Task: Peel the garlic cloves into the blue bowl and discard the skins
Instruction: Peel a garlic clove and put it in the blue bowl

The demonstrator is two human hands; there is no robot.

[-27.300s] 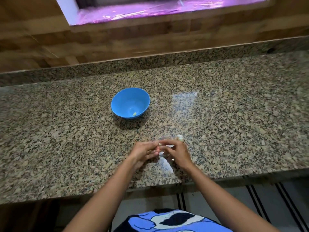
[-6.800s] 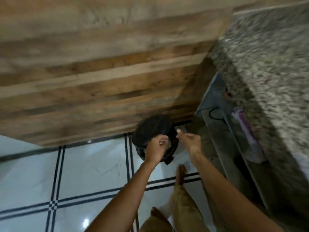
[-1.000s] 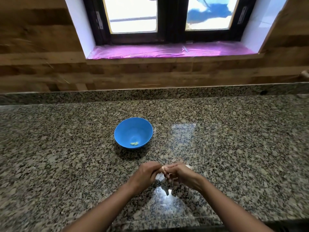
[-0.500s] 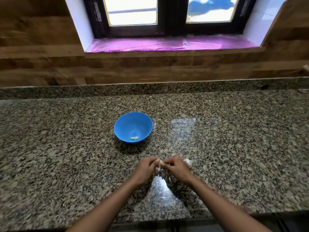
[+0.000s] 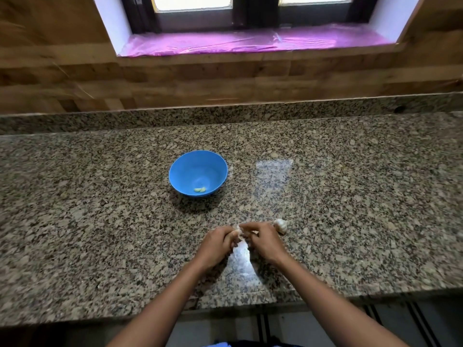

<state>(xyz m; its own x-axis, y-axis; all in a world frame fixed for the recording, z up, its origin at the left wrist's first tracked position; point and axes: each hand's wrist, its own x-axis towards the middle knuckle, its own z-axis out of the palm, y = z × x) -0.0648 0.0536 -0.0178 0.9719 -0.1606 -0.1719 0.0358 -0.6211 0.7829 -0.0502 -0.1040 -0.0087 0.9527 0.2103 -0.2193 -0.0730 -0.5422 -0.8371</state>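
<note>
Speckled granite counter [image 5: 350, 196] with blue bowl [image 5: 185, 169]; wood-plank wall [image 5: 200, 81]; pink-lined sill [image 5: 250, 41]

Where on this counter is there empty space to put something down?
Two big bare patches of the speckled granite counter: everything left of the round blue plastic bowl, and everything right of the white garlic bulb. Crowded only near the front edge, where the left hand and right hand pinch a garlic clove beside the bulb.

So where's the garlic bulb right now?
In the head view the garlic bulb lies on the granite counter just right of the right hand, nearer the person than the blue bowl.
</note>
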